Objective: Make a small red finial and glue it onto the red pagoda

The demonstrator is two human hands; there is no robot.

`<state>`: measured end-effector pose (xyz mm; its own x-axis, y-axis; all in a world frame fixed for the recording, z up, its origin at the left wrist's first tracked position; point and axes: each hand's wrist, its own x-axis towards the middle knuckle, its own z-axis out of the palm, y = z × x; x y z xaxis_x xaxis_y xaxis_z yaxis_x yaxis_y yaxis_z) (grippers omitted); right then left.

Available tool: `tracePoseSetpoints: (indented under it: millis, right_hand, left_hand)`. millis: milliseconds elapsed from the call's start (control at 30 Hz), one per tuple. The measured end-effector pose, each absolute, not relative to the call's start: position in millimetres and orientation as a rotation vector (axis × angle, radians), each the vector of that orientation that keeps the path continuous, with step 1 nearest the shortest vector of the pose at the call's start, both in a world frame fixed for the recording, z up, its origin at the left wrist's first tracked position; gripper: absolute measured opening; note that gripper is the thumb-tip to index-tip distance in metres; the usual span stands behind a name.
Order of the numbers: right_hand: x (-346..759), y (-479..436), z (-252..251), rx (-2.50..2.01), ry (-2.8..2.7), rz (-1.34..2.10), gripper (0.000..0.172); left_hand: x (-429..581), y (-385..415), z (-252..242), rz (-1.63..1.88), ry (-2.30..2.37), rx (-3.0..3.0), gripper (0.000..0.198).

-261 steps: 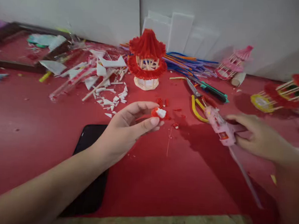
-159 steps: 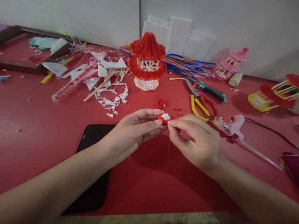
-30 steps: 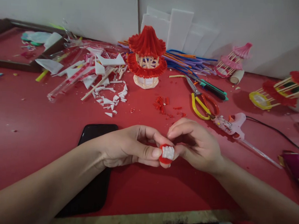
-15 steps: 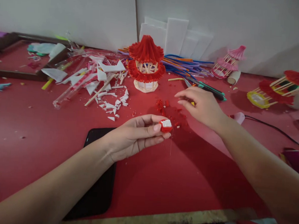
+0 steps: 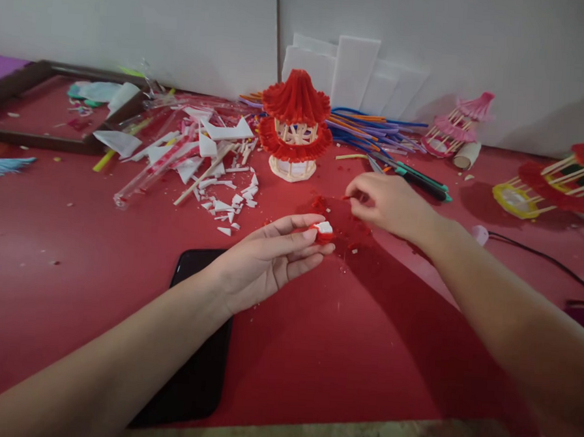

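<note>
Red tabletop against a pale wall. Head view, the only one; going by the red-roofed model, upright toward the back of the table. In front of that model, slightly to its right, I see the small red-and-white piece, white part on top, off the table in the left hand: thumb and fingers gripping it, lower fingers loosely extended. Right hand is also in front of the model, farther to its right, thumb and forefinger pinched on a tiny red bit, too small to identify. Red scraps just in front of the model, partly in shadow. Left of the model: white scraps, and farther left a brown-rimmed tray. Dark phone well in front of it and to the left, partly under the left forearm. Behind the model, white panels lean on the wall. Right of it: colored fuzzy stems, a black-and-green cutter, a tilted pink model; farthest right, a tilted red-and-yellow model.
</note>
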<state>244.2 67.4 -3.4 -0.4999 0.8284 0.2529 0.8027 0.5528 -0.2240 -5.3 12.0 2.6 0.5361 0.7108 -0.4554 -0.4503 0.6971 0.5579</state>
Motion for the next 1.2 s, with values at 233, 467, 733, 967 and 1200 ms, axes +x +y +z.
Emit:
tracePoseSetpoints:
  millis: [233, 467, 733, 967, 1200]
  right_hand:
    - [243, 34, 5, -1.423, -2.133, 0.061, 0.012]
    - [211, -18, 14, -1.291, -1.868, 0.253, 0.008]
    - [190, -43, 20, -1.278, -1.863, 0.205, 0.01]
    - [186, -43, 19, -1.248, -1.944, 0.141, 0.015]
    - [189, -45, 12, -1.184, -2.007, 0.045, 0.018]
  left_hand:
    - [0, 9, 4, 0.772, 0.755, 0.439, 0.024]
    - [0, 6, 4, 0.835, 0.763, 0.549, 0.02]
    - [0, 2, 1, 0.834, 0.724, 0.718, 0.019]
    - [1, 0, 5, 0.852, 0.758, 0.785, 0.021]
    - [0, -1, 1, 0.859, 0.792, 0.854, 0.022]
